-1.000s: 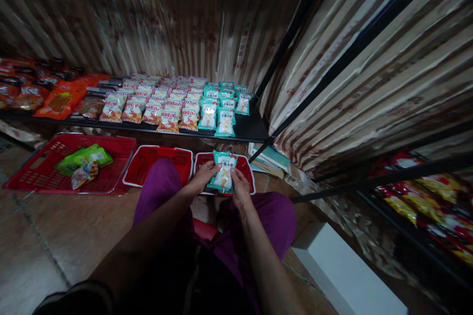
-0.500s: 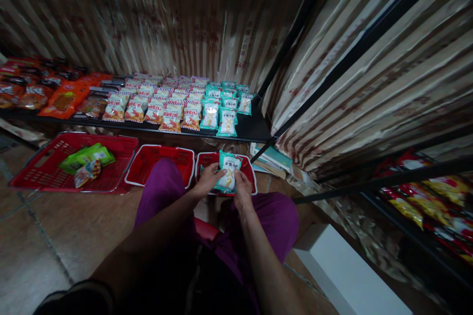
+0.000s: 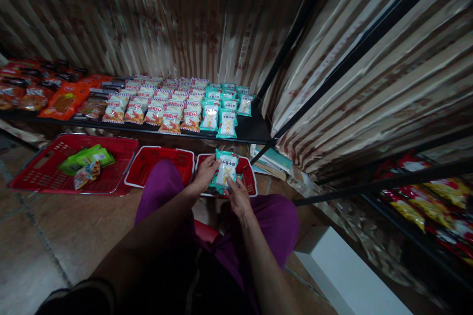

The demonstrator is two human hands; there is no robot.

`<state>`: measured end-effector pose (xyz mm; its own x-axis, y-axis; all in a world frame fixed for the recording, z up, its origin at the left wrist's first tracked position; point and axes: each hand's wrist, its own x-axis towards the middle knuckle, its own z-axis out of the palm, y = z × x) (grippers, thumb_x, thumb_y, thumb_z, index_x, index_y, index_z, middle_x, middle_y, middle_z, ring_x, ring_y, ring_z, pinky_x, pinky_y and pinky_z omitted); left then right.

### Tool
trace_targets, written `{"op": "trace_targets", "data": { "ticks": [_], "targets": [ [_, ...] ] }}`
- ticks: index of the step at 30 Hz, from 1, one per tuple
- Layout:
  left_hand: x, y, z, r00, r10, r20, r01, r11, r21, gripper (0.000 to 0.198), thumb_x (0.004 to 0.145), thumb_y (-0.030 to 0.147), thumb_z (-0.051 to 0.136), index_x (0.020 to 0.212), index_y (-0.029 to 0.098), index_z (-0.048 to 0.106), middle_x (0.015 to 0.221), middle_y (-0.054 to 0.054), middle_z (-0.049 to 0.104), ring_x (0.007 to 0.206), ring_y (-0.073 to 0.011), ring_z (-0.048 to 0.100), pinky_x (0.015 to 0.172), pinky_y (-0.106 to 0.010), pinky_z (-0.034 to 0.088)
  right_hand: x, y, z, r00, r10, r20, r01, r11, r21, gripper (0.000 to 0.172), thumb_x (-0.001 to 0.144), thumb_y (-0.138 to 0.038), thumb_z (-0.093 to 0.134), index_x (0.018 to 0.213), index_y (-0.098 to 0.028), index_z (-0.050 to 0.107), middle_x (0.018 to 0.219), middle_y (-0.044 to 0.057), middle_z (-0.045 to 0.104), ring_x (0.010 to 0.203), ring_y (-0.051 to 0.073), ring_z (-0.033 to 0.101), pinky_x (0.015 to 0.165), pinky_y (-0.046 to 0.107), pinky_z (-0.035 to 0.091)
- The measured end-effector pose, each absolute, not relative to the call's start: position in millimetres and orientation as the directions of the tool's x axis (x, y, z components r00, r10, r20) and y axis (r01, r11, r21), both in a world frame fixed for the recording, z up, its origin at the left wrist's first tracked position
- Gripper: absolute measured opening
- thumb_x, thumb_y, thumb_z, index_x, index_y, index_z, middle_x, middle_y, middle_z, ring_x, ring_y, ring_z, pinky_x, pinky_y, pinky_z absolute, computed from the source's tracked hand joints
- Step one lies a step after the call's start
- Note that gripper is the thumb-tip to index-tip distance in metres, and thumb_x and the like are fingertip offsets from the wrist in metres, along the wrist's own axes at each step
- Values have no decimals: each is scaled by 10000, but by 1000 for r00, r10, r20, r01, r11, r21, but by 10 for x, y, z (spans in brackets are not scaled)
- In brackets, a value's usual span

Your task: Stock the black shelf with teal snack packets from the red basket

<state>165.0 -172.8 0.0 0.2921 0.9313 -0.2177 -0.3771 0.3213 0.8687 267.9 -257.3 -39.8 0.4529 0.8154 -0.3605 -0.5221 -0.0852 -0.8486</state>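
Observation:
Between my two hands is a teal and white snack packet [image 3: 226, 167], held over the right-hand red basket [image 3: 252, 177]. My left hand [image 3: 206, 172] grips its left edge near the top. At its lower right, my right hand [image 3: 238, 194] holds the packet with the thumb on its front. More teal wrapping shows beneath it, partly hidden. Ahead, similar teal packets [image 3: 227, 124] stand in rows at the right part of a black shelf [image 3: 253, 128], beside white and orange packets [image 3: 172, 118].
A middle red basket [image 3: 143, 165] sits behind my left knee. The left red basket [image 3: 118, 172] holds green packets [image 3: 88, 157]. A white box [image 3: 343, 270] lies at the lower right. Black frame bars [image 3: 332, 78] slant across the right, near another shelf of red and yellow packets [image 3: 410, 204].
The held packet has shifted slightly left. My left hand has moved up along its edge, and my right hand has moved down and left to its lower corner.

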Motion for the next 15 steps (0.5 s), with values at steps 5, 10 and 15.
{"op": "trace_targets", "data": {
  "ticks": [5, 10, 15],
  "targets": [
    [1714, -1587, 62, 50, 980, -193, -282, 199, 939, 201, 702, 328, 661, 788, 147, 681, 658, 3, 641, 601, -100, 541, 596, -199, 416, 2649, -2596, -406, 432, 818, -379, -535, -106, -838, 412, 574, -340, 821, 948, -255, 668, 945, -10, 724, 742, 127, 659, 634, 225, 513],
    [1775, -1516, 0, -24, 986, -168, -244, 157, 957, 177, 695, 320, 615, 688, 147, 654, 571, 45, 559, 550, -84, 466, 542, -188, 360, 2541, -2639, -388, 431, 840, -331, -528, -63, -847, 422, 581, -343, 815, 961, -234, 667, 929, -3, 728, 733, 138, 665, 634, 236, 521],
    [1766, -1448, -48, -43, 989, -143, -200, 132, 971, 167, 685, 305, 588, 631, 151, 624, 535, 53, 501, 541, -86, 434, 513, -186, 324, 2520, -2651, -392, 414, 872, -262, -499, -24, -866, 500, 590, -363, 810, 1049, -238, 653, 972, 14, 725, 818, 168, 677, 729, 289, 544]
  ]
}}
